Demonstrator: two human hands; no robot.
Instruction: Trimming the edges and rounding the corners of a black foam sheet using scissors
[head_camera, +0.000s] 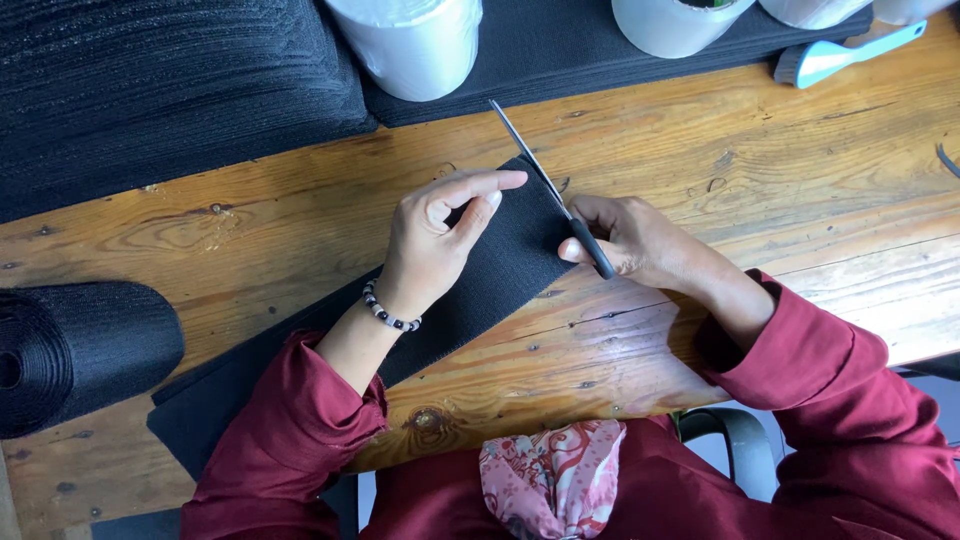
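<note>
A wide strip of black woven fabric (505, 262) lies diagonally across the wooden table (760, 190). My left hand (432, 240) presses down on the strip near its far end, index finger stretched out along the edge. My right hand (635, 240) grips the black handles of a pair of scissors (545, 185). The blades point away from me and lie along the strip's right edge. A beaded bracelet circles my left wrist.
A roll of black fabric (75, 350) sits at the left edge. Stacked black fabric (170, 90) fills the back left. White spools (415, 40) stand at the back, and a light blue brush (845, 55) lies at the back right.
</note>
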